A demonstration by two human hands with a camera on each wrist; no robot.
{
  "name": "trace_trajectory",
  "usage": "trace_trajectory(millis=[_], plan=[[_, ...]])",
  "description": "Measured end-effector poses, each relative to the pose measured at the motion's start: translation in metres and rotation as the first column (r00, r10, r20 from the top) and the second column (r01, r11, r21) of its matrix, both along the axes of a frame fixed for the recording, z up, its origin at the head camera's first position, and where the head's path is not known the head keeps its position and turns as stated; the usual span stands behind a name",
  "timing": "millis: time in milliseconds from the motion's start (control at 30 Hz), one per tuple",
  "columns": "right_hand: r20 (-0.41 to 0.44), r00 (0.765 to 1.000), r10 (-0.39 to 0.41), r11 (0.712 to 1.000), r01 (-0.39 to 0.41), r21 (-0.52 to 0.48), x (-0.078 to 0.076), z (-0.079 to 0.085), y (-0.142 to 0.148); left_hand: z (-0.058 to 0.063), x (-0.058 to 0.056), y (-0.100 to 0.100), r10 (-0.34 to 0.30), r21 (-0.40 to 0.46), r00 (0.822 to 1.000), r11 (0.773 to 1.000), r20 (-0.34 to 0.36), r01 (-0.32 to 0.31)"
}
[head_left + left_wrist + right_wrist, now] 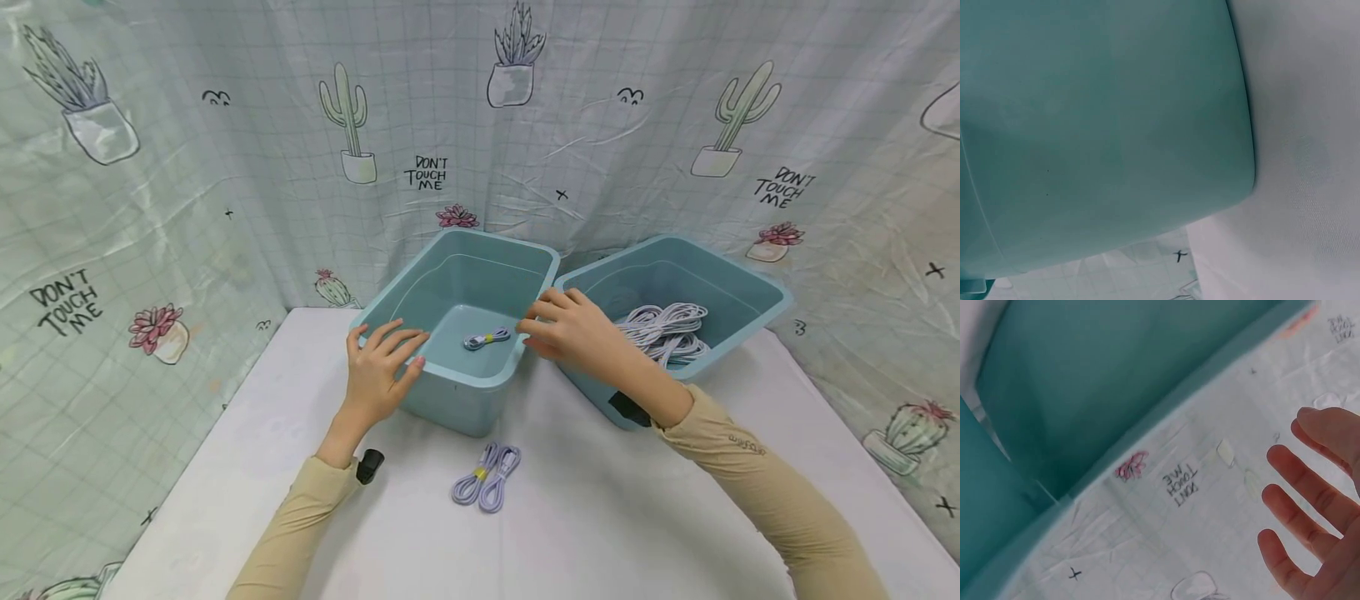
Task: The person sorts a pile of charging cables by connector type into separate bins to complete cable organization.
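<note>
My left hand (377,371) is at the near left corner of a teal bin (450,404), its fingers spread over the rim. That bin's outer wall (1110,137) fills most of the left wrist view, where no fingers show. Inside it lies a small coiled cable (487,338) with a yellow band. By the bin's right rim is my right hand (573,329), with loosely bent fingers and nothing in them; the right wrist view shows the fingers (1310,487) apart. Two coiled pale lilac cables (474,486) lie side by side on the table in front.
A second teal bin (738,287), on the right, holds a pile of white coiled cables (667,329). Both bins stand on a white tabletop (600,517). A cactus-printed curtain (285,208) hangs behind and at the sides.
</note>
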State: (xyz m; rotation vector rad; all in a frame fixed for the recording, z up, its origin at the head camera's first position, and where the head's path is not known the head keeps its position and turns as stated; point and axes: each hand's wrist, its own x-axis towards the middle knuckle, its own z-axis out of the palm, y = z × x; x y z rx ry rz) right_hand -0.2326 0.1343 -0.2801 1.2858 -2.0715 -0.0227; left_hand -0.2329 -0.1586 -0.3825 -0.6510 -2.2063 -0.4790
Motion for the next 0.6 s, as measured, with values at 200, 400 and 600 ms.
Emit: trace_trajectory(millis=[200,400,600], plan=[[0.064,0.997,0.039,0.999,-0.039,-0.008,0.020,-0.017,0.008,0.000,0.000,0.000,-0.002,0.000,1.000,1.000,0.005,0.002],[0.092,0.994,0.065,0.997,-0.061,-0.046,0.033,-0.038,0.015,0.001,0.001,0.001,-0.001,0.001,1.000,1.000,0.006,0.001],[0.113,0.989,0.098,0.995,-0.094,-0.037,0.044,-0.061,0.015,0.001,0.001,0.001,-0.002,-0.001,1.000,1.000,0.007,0.002]])
